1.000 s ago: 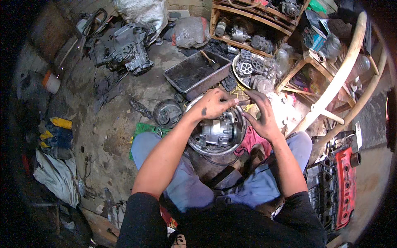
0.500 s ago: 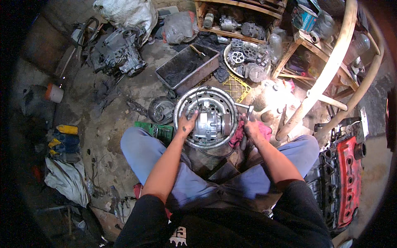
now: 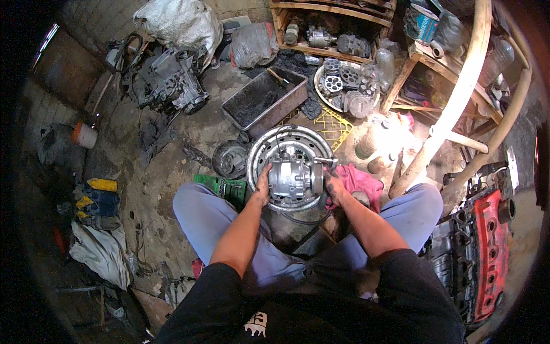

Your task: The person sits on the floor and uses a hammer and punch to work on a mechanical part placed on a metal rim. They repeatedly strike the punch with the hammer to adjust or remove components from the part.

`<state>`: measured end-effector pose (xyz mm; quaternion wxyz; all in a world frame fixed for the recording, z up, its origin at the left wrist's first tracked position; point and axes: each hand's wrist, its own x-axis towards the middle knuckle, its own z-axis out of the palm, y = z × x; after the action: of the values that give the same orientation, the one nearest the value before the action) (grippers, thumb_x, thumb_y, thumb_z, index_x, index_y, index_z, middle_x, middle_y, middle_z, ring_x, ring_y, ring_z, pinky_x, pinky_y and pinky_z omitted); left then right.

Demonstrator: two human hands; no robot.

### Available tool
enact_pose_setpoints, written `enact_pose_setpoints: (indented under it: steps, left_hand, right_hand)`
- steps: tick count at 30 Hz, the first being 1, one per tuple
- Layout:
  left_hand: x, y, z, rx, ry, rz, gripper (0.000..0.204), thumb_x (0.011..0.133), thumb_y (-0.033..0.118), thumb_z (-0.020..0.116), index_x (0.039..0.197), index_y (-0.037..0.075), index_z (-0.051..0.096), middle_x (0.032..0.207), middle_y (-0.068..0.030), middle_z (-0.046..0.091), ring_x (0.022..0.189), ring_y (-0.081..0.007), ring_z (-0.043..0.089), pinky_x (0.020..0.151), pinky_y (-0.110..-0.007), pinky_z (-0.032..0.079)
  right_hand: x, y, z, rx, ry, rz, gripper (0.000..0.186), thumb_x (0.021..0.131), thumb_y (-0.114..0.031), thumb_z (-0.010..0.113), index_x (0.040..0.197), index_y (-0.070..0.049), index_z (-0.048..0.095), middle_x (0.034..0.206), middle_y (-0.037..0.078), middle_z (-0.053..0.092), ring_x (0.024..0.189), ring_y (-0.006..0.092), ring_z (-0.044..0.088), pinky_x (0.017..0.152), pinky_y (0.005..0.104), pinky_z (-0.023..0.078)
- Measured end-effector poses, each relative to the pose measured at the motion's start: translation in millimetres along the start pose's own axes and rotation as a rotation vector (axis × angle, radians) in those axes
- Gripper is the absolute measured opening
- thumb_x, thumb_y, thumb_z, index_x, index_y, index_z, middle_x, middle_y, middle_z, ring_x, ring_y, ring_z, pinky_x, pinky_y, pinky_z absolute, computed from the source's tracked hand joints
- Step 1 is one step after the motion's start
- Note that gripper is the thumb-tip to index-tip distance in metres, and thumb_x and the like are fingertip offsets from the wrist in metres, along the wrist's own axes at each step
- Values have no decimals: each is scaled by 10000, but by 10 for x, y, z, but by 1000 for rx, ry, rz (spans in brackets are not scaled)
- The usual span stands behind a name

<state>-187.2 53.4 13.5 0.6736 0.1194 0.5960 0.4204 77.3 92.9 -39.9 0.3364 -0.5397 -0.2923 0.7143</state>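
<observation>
A silver compressor (image 3: 289,177) with a grooved pulley (image 3: 317,178) at its right end rests on its side on an upturned steel wheel rim (image 3: 256,150) between my knees. My left hand (image 3: 263,184) is closed against the compressor's left end, its fingertips partly hidden behind the body. Beside the pulley, my right hand (image 3: 334,186) is closed round a tool with a shiny metal bar (image 3: 325,160) at its head; the handle is hidden in the fist. A pink-red rag (image 3: 362,184) lies just right of that hand.
A green socket case (image 3: 222,187) and a round dark metal part (image 3: 229,159) lie left of the rim. Beyond it stand a grey tub (image 3: 264,102) with a brush and a basin (image 3: 321,94) of metal parts. A red-topped engine part (image 3: 492,255) and wooden poles (image 3: 452,103) are at right.
My left hand has moved from the compressor's top to its left end. My right hand, with the tool, has come in left against the pulley end. The view has shifted slightly.
</observation>
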Motion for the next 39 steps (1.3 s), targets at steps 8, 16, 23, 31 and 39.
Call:
enact_pose_setpoints:
  steps: [8, 16, 23, 31, 39]
  left_hand:
    - [21, 112, -6, -26, 32, -44, 776, 843, 481, 508, 1519, 186, 265, 1493, -166, 358, 1306, -358, 418, 1051, -525, 360]
    - [-138, 547, -54, 197, 60, -151, 572, 883, 507, 440, 1288, 111, 527, 1242, -179, 580, 1059, -360, 567, 841, -579, 466]
    - [-576, 774, 240, 354, 51, -11, 638, 891, 491, 520, 1325, 24, 497, 1296, -174, 552, 1136, -342, 542, 857, -559, 482]
    - [114, 518, 462, 1058, 209, 490, 800, 868, 565, 595, 1350, -61, 472, 1334, -312, 509, 1234, -444, 501, 1040, -452, 397]
    - [42, 552, 734, 750, 106, 395, 742, 819, 488, 704, 1423, 134, 456, 1476, -198, 420, 1359, -363, 408, 1104, -420, 348]
  right_hand:
    - [-45, -149, 161, 169, -72, 109, 357, 938, -348, 578, 1157, -68, 609, 899, 77, 657, 738, 225, 630, 639, 404, 536]
    - [-116, -88, 180, 217, -157, 300, 290, 923, -295, 501, 1064, -76, 630, 869, 129, 654, 713, 303, 641, 619, 515, 556]
    - [-247, -352, 274, 132, -57, 424, 279, 978, -276, 426, 1033, -110, 643, 831, 128, 658, 675, 288, 631, 544, 456, 523]
    - [21, -260, -217, 86, 121, 333, 195, 933, -182, 490, 851, -67, 623, 728, 104, 595, 510, 231, 505, 416, 380, 411]
    - [-381, -419, -123, 83, 115, 241, 214, 984, -252, 530, 1010, -66, 632, 787, 69, 615, 631, 210, 557, 496, 372, 469]
